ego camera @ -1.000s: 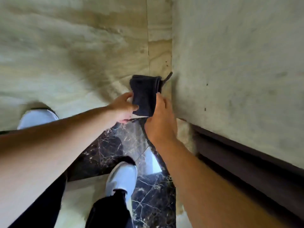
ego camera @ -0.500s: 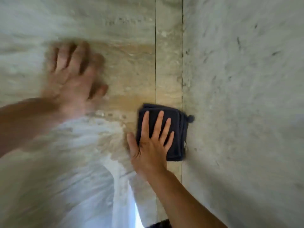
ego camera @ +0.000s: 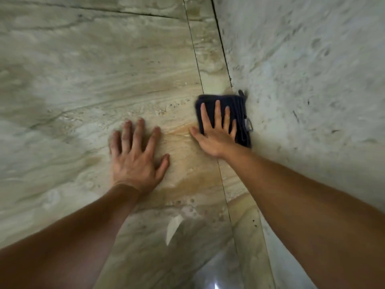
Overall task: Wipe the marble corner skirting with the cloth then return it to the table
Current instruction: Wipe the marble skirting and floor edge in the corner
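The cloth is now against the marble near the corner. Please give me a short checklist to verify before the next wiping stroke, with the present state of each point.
1. Cloth is folded into a compact pad: ok.
2. Right hand lies flat on the cloth, fingers spread: ok.
3. Cloth edge reaches the corner seam between the two marble faces: ok, it touches the right face.
4. Left hand is braced flat on the marble, apart from the cloth: ok.
5. Marble above the cloth is free of obstacles: ok.
6. Cloth is clean or damp enough: cannot tell.
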`<action>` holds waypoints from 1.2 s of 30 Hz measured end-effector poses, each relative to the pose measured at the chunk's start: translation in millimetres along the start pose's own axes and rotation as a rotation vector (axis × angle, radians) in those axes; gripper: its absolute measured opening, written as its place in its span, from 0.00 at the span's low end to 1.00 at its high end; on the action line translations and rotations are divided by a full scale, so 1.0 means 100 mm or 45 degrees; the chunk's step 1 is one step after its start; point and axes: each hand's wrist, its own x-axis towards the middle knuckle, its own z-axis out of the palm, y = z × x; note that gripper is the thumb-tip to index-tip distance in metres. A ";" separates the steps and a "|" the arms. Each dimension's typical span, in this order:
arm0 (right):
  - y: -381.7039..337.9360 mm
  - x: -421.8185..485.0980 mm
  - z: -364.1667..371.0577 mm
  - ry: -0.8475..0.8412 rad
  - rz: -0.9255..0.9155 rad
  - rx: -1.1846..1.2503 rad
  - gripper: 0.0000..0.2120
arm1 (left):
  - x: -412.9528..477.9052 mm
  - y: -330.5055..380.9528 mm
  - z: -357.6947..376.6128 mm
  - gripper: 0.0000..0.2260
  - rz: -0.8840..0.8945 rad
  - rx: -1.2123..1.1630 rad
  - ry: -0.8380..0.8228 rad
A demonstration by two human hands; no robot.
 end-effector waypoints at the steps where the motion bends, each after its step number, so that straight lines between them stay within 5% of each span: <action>1: 0.04 -0.25 0.17 -0.048 0.026 0.008 0.37 | 0.00 -0.01 -0.02 0.34 -0.012 -0.012 -0.017; 7: 0.15 -1.51 0.81 -0.282 0.197 0.112 0.34 | 0.03 -0.01 -0.03 0.34 0.020 -0.018 -0.066; 10: 0.10 -0.89 0.23 -0.408 0.182 0.342 0.31 | 0.07 0.02 -0.08 0.34 0.000 0.004 -0.132; 14: 0.08 0.14 -0.52 -0.328 -0.198 0.026 0.28 | 0.04 0.03 -0.06 0.34 -0.018 0.031 -0.152; 20: -0.39 1.57 -1.59 -0.215 -0.345 -0.205 0.34 | 0.30 0.01 -0.09 0.34 -0.068 0.005 -0.117; 23: -0.42 1.80 -1.66 -0.211 -0.325 -0.234 0.32 | 0.21 -0.12 -0.20 0.38 0.128 0.145 -0.333; 25: -0.47 1.93 -1.79 -0.241 -0.324 -0.253 0.32 | 0.36 -0.11 -0.54 0.42 0.195 0.196 -0.668; 29: -0.52 1.93 -1.95 -0.241 -0.327 -0.230 0.30 | 1.10 -0.07 -1.37 0.27 0.089 0.242 -1.052; 32: -0.38 1.39 -1.41 -0.118 -0.324 -0.133 0.30 | 1.57 -0.04 -1.74 0.21 -0.089 0.338 -0.881; 36: -0.18 0.60 -0.58 0.041 -0.242 -0.028 0.26 | 2.03 -0.02 -1.78 0.19 -0.025 0.258 -0.702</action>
